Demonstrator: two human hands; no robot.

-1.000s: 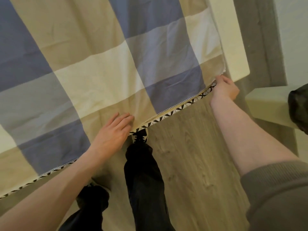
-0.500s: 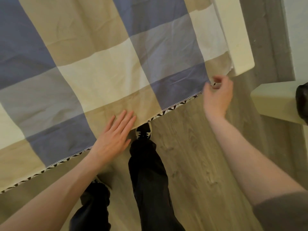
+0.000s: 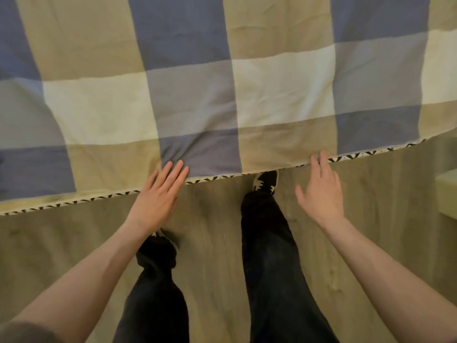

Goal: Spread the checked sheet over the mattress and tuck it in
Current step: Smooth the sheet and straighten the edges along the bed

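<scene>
Head view: left hand [image 3: 160, 194] lies flat, fingers straight on the near hem of the spread checked sheet [image 3: 222, 95]; right hand [image 3: 320, 191], fingers spread at the trim [image 3: 358, 154], no longer pinches it.

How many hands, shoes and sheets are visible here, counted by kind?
Hands: 2, the left hand and the right hand, both with straight fingers at the sheet's edge.
Shoes: 2, the right shoe and the left shoe, which is mostly hidden behind the left wrist.
Sheets: 1, the checked sheet.
Total: 5.
</scene>
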